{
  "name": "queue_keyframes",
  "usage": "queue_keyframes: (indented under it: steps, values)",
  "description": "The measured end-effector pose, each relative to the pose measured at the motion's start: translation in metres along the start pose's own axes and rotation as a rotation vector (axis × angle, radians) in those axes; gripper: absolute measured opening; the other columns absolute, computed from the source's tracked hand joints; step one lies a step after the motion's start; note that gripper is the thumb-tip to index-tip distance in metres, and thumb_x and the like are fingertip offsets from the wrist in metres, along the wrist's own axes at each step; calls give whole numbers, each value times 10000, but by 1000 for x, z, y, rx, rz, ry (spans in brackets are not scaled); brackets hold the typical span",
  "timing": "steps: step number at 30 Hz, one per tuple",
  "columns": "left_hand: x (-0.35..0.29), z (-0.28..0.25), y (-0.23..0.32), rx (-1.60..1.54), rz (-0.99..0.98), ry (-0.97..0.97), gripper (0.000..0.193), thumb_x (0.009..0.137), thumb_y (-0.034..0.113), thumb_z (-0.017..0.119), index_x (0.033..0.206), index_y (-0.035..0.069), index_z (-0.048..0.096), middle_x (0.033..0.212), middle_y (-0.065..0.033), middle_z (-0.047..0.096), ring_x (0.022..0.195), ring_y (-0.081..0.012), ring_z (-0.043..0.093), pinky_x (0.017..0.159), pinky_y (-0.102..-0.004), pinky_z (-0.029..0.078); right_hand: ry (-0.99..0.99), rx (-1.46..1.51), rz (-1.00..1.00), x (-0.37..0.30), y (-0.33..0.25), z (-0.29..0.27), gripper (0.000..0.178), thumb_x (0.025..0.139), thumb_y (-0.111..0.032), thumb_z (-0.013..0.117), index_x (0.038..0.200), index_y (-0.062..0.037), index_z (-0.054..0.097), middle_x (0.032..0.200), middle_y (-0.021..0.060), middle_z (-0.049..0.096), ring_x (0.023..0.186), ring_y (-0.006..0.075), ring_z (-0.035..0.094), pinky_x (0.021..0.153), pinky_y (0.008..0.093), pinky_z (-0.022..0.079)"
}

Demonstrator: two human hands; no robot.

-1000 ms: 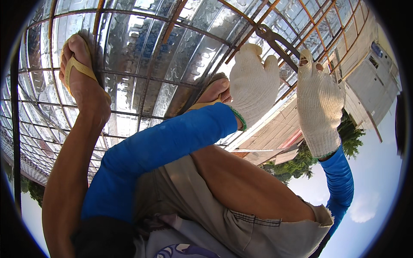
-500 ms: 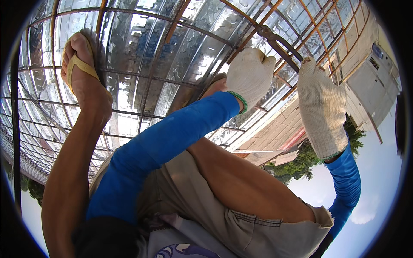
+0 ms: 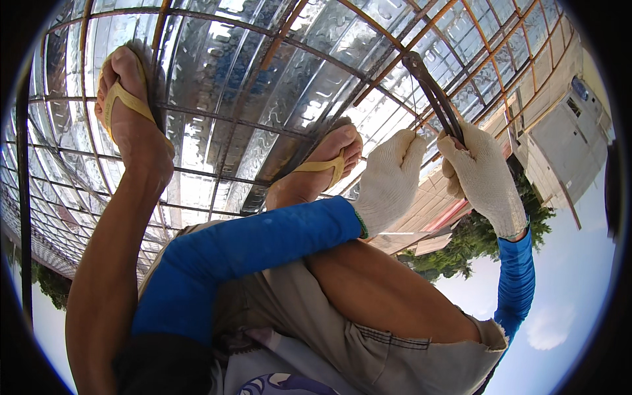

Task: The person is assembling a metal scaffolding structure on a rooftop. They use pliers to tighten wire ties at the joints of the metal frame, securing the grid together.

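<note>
My right hand point(image 3: 486, 172), in a white knitted glove, grips the handles of dark metal end-cutting pincers point(image 3: 436, 95). The handles are squeezed close together, and the jaws sit at a crossing of the rusty rebar grid point(image 3: 316, 51). A thin tie wire point(image 3: 414, 105) runs from near the jaws to my left hand point(image 3: 390, 183). That hand, gloved the same way, pinches the wire between thumb and fingers. How the wire goes round the bars is too small to make out.
Ribbed shiny metal decking point(image 3: 197, 79) lies under the grid. My feet, in yellow flip-flops point(image 3: 125, 99), stand on it between bars. Beyond the right side are wooden boards point(image 3: 421, 204), green trees point(image 3: 454, 247) and a grey panel structure point(image 3: 569, 141).
My left hand has drawn back toward me, with the wire now showing taut. The right hand has moved left and squeezed the pincers' handles together. My right foot has come into view.
</note>
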State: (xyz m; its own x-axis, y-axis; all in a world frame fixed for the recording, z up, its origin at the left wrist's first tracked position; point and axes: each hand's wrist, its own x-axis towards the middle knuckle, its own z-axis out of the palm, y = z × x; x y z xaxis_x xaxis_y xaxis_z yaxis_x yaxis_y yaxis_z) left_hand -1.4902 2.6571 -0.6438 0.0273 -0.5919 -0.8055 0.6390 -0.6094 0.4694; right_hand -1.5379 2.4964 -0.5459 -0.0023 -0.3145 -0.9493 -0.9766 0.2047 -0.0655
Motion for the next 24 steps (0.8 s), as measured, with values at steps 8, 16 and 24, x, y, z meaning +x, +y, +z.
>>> queue_keyframes:
  steps: [8, 16, 24]
  values:
    - [13, -4, 12, -5, -23, -18, 232, 1106, 262, 620, 1080, 40, 679, 743, -11, 610, 634, -91, 570, 543, -303, 445, -67, 311, 35, 0, 6, 9, 224, 1104, -229, 636, 1004, -29, 652, 665, 0, 614, 483, 69, 574, 421, 243, 463]
    - [22, 1, 17, -2, -17, -18, 220, 1100, 257, 618, 1078, 42, 658, 755, -21, 618, 637, -107, 590, 541, -312, 462, -65, 480, -37, 12, 30, 38, 213, 1115, -197, 615, 985, -29, 629, 660, 6, 596, 488, 68, 543, 433, 245, 443]
    - [30, 6, 22, -36, -19, -5, 210, 1095, 252, 617, 1076, 44, 637, 768, -31, 626, 639, -124, 610, 540, -322, 479, -164, 584, -82, 23, 46, 25, 191, 1104, -169, 606, 1058, 6, 665, 659, 38, 635, 437, 101, 554, 397, 250, 445]
